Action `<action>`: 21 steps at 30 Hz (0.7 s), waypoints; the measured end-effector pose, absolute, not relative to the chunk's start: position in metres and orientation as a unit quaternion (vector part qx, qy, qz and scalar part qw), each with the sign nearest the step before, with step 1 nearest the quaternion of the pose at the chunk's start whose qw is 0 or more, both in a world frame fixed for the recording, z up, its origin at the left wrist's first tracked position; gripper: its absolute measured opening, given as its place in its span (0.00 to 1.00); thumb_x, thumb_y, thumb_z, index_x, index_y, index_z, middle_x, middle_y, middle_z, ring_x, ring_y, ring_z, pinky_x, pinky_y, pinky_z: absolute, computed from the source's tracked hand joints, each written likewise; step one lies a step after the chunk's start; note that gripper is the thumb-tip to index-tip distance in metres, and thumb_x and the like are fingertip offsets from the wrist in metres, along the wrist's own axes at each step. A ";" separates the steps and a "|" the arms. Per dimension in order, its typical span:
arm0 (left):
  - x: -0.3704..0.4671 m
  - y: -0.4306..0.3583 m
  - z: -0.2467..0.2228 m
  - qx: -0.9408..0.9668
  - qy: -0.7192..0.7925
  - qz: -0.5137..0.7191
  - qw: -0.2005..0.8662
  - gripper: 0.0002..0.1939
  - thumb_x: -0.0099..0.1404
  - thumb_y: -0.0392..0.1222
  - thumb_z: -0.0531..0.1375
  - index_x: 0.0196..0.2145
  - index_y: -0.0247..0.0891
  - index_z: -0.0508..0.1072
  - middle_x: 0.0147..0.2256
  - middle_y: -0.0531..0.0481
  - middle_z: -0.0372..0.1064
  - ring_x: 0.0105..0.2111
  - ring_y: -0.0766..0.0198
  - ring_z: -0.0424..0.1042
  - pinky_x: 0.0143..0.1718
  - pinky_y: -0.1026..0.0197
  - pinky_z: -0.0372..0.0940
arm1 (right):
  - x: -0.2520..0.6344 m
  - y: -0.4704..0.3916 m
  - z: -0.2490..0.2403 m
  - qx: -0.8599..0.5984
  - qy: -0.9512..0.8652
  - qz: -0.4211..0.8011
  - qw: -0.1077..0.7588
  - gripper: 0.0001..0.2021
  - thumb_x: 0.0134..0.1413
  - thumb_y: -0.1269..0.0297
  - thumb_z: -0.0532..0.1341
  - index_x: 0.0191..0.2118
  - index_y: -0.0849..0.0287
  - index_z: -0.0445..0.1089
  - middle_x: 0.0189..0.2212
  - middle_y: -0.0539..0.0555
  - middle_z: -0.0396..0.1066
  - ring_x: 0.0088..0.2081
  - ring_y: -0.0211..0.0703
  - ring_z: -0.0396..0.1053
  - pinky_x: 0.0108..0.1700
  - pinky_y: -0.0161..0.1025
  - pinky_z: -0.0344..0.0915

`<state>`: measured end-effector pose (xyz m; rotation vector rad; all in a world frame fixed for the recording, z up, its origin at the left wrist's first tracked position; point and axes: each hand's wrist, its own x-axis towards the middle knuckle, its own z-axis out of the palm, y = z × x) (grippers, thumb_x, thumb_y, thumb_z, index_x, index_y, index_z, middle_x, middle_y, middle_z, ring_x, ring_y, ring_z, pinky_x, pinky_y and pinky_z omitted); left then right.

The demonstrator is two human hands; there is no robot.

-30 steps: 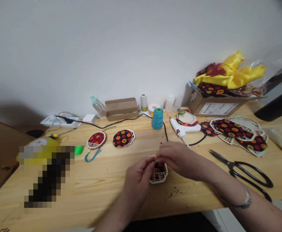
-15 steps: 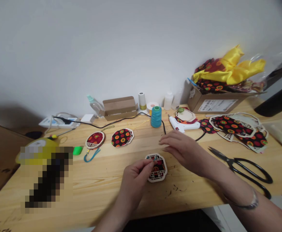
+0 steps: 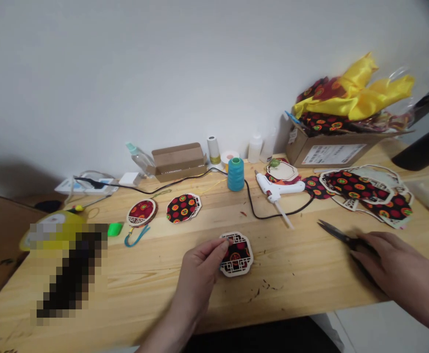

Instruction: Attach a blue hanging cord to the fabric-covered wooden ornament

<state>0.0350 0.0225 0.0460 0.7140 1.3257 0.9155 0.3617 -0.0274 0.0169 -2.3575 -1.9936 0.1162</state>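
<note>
In the head view, my left hand is closed in a pinch over the left side of a wooden lattice ornament backed with black-and-red patterned fabric. A bit of blue cord shows beside those fingers; the fingertips hide most of what they pinch. The ornament lies flat on the table. Farther right, my right hand is closed over the handles of the black scissors. Their blades are nearly together and point up and left; the hand covers most of the handles.
A white glue gun with its black cable lies behind the ornament, near a teal thread spool. Finished ornaments are at left. Fabric-covered pieces and a cardboard box stand at right. Dark scraps dot the table.
My right hand has moved right and down from above the ornament onto the scissors' handles. My left hand stays pinched at the ornament; the blue bit at its fingertips no longer shows there.
</note>
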 end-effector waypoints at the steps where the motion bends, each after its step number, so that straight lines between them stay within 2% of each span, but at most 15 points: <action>1: 0.035 0.023 0.046 0.311 0.582 0.402 0.635 0.11 0.51 0.43 0.65 0.31 0.35 0.79 0.08 0.62 0.51 0.11 0.75 0.48 0.15 0.69 0.50 | 0.363 -0.028 0.014 -0.763 -0.645 0.040 0.030 0.14 0.50 0.57 0.51 0.36 0.61 0.67 0.38 0.64 0.70 0.38 0.54 0.70 0.40 0.47 0.67; 5: 0.036 0.024 0.047 0.303 0.587 0.406 0.631 0.10 0.50 0.43 0.65 0.30 0.34 0.79 0.08 0.63 0.49 0.11 0.77 0.42 0.12 0.70 0.41 | 0.368 -0.028 0.011 -0.773 -0.631 0.065 0.007 0.17 0.49 0.55 0.46 0.34 0.59 0.67 0.37 0.63 0.70 0.38 0.54 0.70 0.42 0.48 0.67; 8: 0.036 0.025 0.046 0.296 0.588 0.405 0.634 0.10 0.50 0.42 0.65 0.30 0.34 0.79 0.08 0.63 0.48 0.11 0.77 0.42 0.12 0.71 0.38 | 0.375 -0.031 0.009 -0.789 -0.609 0.082 -0.017 0.18 0.47 0.55 0.47 0.37 0.59 0.66 0.36 0.62 0.71 0.38 0.55 0.70 0.42 0.49 0.67; 13: 0.036 0.026 0.043 0.291 0.584 0.406 0.639 0.11 0.50 0.43 0.65 0.30 0.34 0.79 0.09 0.62 0.49 0.12 0.78 0.42 0.12 0.71 0.37 | 0.381 -0.038 0.002 -0.787 -0.612 0.067 -0.028 0.21 0.44 0.59 0.49 0.43 0.62 0.64 0.39 0.65 0.70 0.41 0.57 0.70 0.43 0.49 0.66; 18: 0.036 0.024 0.042 0.295 0.578 0.410 0.641 0.11 0.49 0.44 0.65 0.29 0.34 0.79 0.10 0.61 0.52 0.12 0.78 0.43 0.12 0.71 0.37 | 0.380 -0.037 0.007 -0.796 -0.595 0.070 -0.084 0.18 0.47 0.64 0.49 0.42 0.67 0.66 0.37 0.69 0.70 0.39 0.58 0.70 0.41 0.48 0.66; 21: 0.036 0.023 0.042 0.301 0.573 0.410 0.643 0.10 0.50 0.43 0.65 0.29 0.34 0.79 0.10 0.61 0.54 0.11 0.78 0.43 0.12 0.71 0.39 | 0.379 -0.039 0.019 -0.797 -0.597 0.083 -0.040 0.18 0.47 0.65 0.50 0.42 0.68 0.67 0.38 0.70 0.69 0.36 0.57 0.71 0.38 0.46 0.67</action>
